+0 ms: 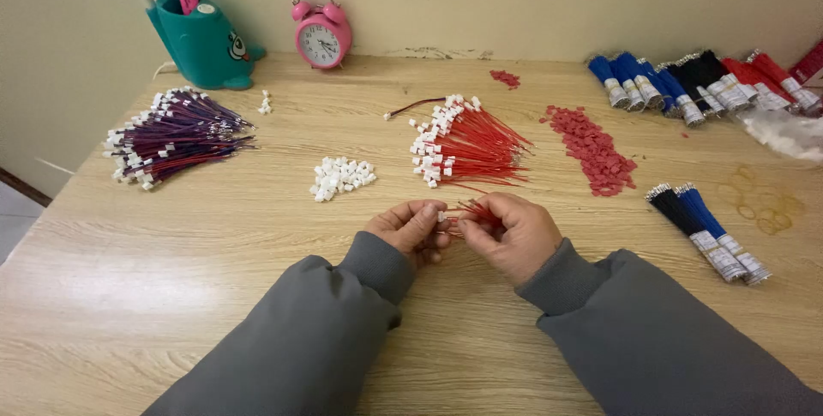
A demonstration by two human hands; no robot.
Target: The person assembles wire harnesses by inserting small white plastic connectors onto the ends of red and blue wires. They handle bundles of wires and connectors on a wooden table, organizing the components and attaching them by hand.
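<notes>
Presently: left hand [411,229] and right hand [507,234] both pinch red wires [470,210].
White connectors [341,177] lie far-left on counter [171,296]; fitting likely underway.

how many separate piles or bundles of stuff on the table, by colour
Counting heaps and lots, not single pieces, and only roughly at the far right:
Red wire lots: 3, the pile, the far-right bundles and the few wires between the left hand and right hand
Purple wire pile: 1
Blue-and-black bundle groups: 2
White connector heap: 1
Red connector heap: 1
Total: 8
</notes>
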